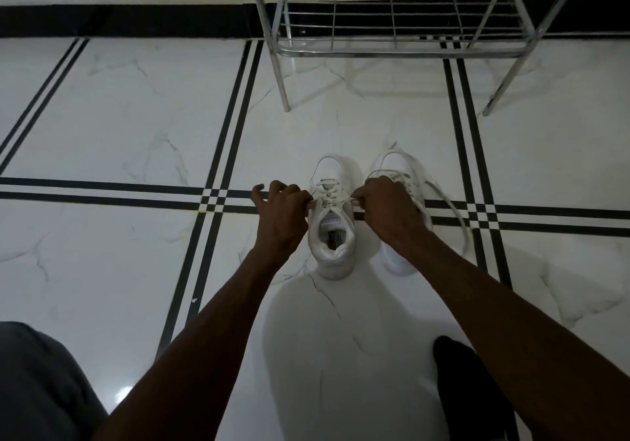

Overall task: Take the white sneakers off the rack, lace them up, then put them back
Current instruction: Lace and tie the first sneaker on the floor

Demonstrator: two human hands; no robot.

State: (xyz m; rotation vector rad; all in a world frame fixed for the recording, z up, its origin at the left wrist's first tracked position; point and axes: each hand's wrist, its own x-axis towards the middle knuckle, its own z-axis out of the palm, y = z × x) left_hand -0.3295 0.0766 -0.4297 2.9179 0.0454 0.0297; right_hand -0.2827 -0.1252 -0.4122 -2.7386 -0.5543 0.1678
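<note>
Two white leather sneakers stand side by side on the white marble floor (136,106) with its black inlaid stripes, toes pointing away from the person, well clear of the chrome wire shoe rack (395,50) that stands against the wall beyond them. The left-hand white sneaker (332,232) shows its open collar and insole label, with its white lace (327,195) crossed through the eyelets. The left hand (279,215) pinches one end of that lace at the sneaker's left edge, grip closed on it; the right hand (388,208) pinches the other end at the right edge, likewise clamped. The lace runs taut between them. The right-hand white sneaker (405,256) sits partly hidden behind the right hand, its loose lace (453,208) trailing onto the floor.
</note>
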